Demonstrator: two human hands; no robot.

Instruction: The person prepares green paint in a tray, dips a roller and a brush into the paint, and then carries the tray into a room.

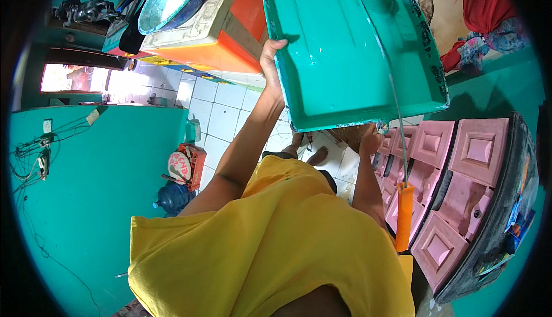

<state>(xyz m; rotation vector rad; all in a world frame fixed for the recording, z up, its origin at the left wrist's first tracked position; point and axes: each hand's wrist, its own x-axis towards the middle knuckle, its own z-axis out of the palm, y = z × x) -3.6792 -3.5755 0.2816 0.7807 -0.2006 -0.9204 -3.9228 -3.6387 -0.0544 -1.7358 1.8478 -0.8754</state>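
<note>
A wide tray (339,87) coated in wet green paint is held up in front of me, tilted so its inside shows. My left hand (272,67) grips its left rim, thumb over the edge and fingers hidden behind. At the near right corner my right hand (371,138) is closed on the tray's edge, its fingers partly hidden. Across the right part of the tray lies a paint tool, its long thin metal rod (397,98) ending in an orange handle (404,219) that sticks out past the rim toward me. Neither hand touches that handle.
A pink cabinet (438,144) with a dark top stands at my right. A paint-stained basin (172,0) sits on an orange-sided cabinet (227,52) at the far left. Below it are white floor tiles (221,101), a red crate (196,164) and a blue water jug (173,198). Cables (43,150) hang on the green wall.
</note>
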